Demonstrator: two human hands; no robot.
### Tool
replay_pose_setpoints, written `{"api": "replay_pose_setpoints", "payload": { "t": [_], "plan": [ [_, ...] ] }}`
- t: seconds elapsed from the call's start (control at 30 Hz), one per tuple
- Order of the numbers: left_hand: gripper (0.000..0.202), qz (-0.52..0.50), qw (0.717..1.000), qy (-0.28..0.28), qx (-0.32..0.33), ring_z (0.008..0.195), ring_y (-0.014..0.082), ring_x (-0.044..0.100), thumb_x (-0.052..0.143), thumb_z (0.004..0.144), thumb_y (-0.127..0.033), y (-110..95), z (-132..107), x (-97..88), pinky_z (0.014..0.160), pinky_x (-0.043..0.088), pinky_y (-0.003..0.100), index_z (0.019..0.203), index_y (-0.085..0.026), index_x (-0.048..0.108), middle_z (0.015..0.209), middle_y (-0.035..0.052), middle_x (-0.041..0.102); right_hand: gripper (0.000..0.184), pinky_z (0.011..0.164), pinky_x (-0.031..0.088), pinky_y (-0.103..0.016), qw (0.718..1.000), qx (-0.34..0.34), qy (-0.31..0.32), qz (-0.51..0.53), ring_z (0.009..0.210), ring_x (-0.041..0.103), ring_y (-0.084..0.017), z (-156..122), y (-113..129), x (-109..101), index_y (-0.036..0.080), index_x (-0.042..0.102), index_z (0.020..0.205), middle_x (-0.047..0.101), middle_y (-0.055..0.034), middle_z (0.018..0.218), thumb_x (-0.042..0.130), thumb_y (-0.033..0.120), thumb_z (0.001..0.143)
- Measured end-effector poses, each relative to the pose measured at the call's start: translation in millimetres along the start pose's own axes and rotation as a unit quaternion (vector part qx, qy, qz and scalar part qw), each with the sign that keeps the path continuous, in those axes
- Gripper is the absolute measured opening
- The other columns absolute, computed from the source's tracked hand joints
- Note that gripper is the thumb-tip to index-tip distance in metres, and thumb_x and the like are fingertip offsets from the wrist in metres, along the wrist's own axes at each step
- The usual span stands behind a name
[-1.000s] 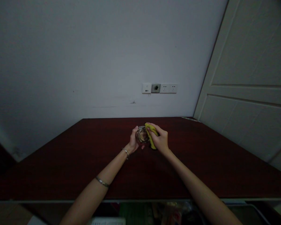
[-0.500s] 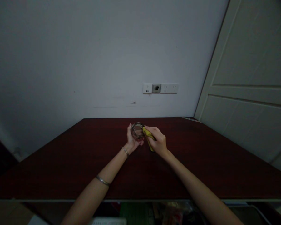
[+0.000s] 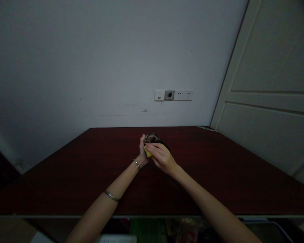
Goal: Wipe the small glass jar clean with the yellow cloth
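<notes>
Above the middle of the dark red table [image 3: 106, 168], my left hand [image 3: 142, 151] is closed around a round, clear glass vessel [image 3: 151, 135], whose circular rim faces me. My right hand [image 3: 163, 158] grips a yellow cloth [image 3: 148, 153] with a black part and presses it against the near side of the glass. The cloth and my right fingers hide the lower part of the glass and most of my left fingers. Whether it is a cup or a bowl I cannot tell.
Behind the table rises a pale wall with sockets and switches [image 3: 173, 95]. A panelled white door [image 3: 268, 98] stands on the right. Below the table's front edge [image 3: 167, 216] several items show, among them a green one [image 3: 148, 231].
My right hand has moved left with the cloth, from the right side of the glass's rim to its near face. The glass has shifted slightly right and is now partly covered.
</notes>
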State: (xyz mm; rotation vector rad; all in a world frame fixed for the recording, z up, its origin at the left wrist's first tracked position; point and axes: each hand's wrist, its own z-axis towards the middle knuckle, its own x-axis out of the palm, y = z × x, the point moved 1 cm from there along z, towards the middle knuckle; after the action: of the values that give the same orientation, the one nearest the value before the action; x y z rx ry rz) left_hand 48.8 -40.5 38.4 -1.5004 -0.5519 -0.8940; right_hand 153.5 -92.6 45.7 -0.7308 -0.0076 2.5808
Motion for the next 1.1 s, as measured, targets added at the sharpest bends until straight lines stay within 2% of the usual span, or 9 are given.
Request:
{"api": "replay_pose_setpoints", "payload": {
  "t": [0.13,0.3,0.4,0.5,0.6,0.9,1.1],
  "plan": [
    [0.043,0.003,0.998,0.035,-0.048,0.055,0.0155,0.060,0.055,0.070,-0.055,7,1,-5.1,0.058,0.048,0.026,0.063,-0.012,0.060,0.061,0.0050,0.064,0.047,0.093,0.047,-0.040,1.000,-0.013,0.012,0.002,0.115,0.051,-0.021,2,-1,-3,0.017,0.042,0.130,0.059,-0.0111,0.120,0.044,0.008,0.084],
    [0.040,0.022,0.999,0.034,-0.030,0.060,0.0172,0.062,0.054,0.072,-0.051,10,2,-6.8,0.058,0.049,0.025,0.068,-0.012,0.062,0.067,0.0067,0.066,0.049,0.093,0.048,-0.041,1.000,-0.012,-0.011,0.010,0.115,0.051,-0.021,1,-8,-5,0.018,0.040,0.132,0.059,-0.0118,0.120,0.043,0.008,0.084],
    [0.040,0.059,0.996,0.057,-0.021,0.055,0.0162,0.061,0.056,0.070,-0.053,9,0,-8.0,0.051,0.048,0.024,0.072,-0.014,0.062,0.063,0.0046,0.065,0.050,0.092,0.048,-0.043,0.999,-0.004,-0.034,0.009,0.114,0.052,-0.022,0,-14,-7,0.020,0.039,0.132,0.059,-0.0121,0.120,0.043,0.008,0.084],
    [0.049,0.134,0.984,0.107,-0.052,0.043,0.0168,0.057,0.049,0.071,-0.061,9,-4,-10.5,0.036,0.042,0.024,0.076,-0.014,0.060,0.055,0.0038,0.061,0.049,0.091,0.049,-0.044,0.999,0.011,-0.043,0.003,0.114,0.052,-0.023,-1,-19,-11,0.019,0.041,0.131,0.059,-0.0130,0.119,0.044,0.008,0.083],
    [0.051,0.167,0.975,0.130,-0.063,0.042,0.0169,0.056,0.046,0.072,-0.063,7,-6,-12.3,0.031,0.040,0.023,0.075,-0.014,0.060,0.056,0.0045,0.060,0.049,0.091,0.049,-0.043,0.998,0.031,-0.048,-0.004,0.113,0.052,-0.023,-2,-24,-17,0.018,0.043,0.130,0.059,-0.0132,0.119,0.043,0.006,0.082],
    [0.055,0.130,0.984,0.107,-0.063,0.038,0.0162,0.053,0.041,0.073,-0.064,-4,-9,-8.8,0.027,0.042,0.027,0.075,-0.013,0.061,0.057,0.0051,0.060,0.046,0.088,0.050,-0.041,0.996,0.062,-0.065,-0.007,0.107,0.056,-0.022,-3,-29,-21,0.020,0.046,0.127,0.059,-0.0116,0.119,0.045,0.008,0.083],
    [0.061,0.075,0.991,0.093,-0.058,0.036,0.0164,0.052,0.037,0.074,-0.067,-9,-5,-11.5,0.027,0.039,0.027,0.078,-0.011,0.062,0.056,0.0061,0.061,0.047,0.088,0.051,-0.040,0.997,0.030,-0.062,-0.028,0.107,0.056,-0.022,-4,-29,-15,0.019,0.045,0.128,0.062,-0.0115,0.115,0.045,0.007,0.082]
  ]
}}
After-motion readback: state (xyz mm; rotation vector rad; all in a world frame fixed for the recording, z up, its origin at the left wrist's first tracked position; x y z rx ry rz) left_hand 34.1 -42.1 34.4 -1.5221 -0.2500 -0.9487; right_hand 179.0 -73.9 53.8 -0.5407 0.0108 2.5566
